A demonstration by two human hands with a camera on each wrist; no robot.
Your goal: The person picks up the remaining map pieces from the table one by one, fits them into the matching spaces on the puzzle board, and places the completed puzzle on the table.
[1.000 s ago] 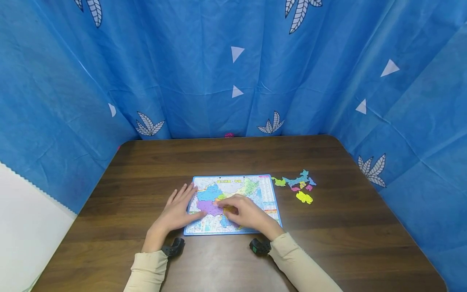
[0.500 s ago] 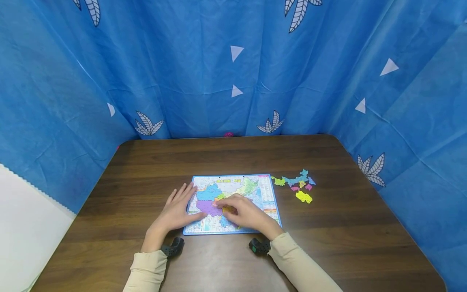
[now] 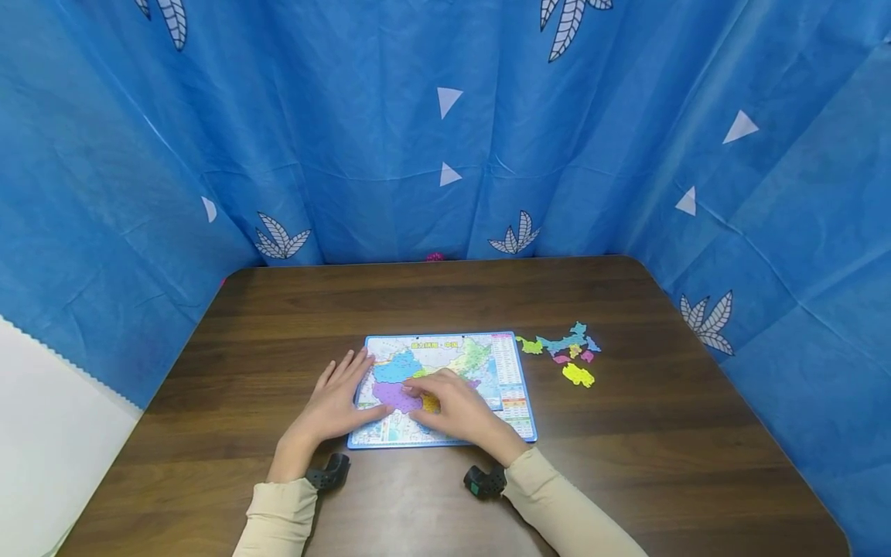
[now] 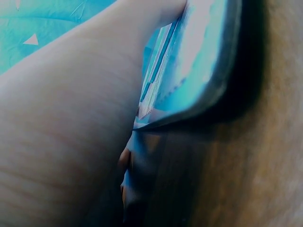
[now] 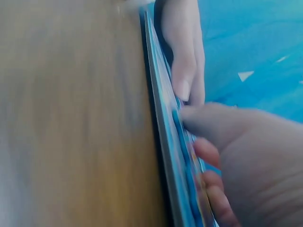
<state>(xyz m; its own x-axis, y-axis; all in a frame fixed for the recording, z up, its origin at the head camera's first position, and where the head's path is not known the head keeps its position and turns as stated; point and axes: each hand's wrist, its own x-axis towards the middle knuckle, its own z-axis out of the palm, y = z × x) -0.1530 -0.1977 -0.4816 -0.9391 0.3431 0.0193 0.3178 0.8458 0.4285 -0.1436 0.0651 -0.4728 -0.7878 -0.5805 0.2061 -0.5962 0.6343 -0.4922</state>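
Note:
A map puzzle board point(image 3: 518, 387) with a blue rim lies flat on the table. My left hand point(image 3: 334, 398) rests along its left edge, fingers spread and thumb reaching onto the map. Over the middle of the map, my right hand point(image 3: 455, 408) touches the pieces, its index finger and thumb apart. Between those two, part of an orange puzzle piece point(image 3: 431, 404) shows. A purple piece point(image 3: 393, 394) and a blue piece point(image 3: 397, 367) sit on the map's left side. In the right wrist view, the right thumb point(image 5: 203, 120) presses at the board; the hand covers pieces beneath it.
Right of the board lie several loose puzzle pieces, among them a yellow one point(image 3: 578, 376), a green one point(image 3: 532, 347) and a long teal one point(image 3: 557, 345). The brown table point(image 3: 661, 433) is bordered by a blue curtain point(image 3: 390, 139) at the back and sides.
My right hand has shifted slightly left and toward the board's lower edge, its thumb moving left over the map. My left hand stays in place on the board. Loose pieces have not moved.

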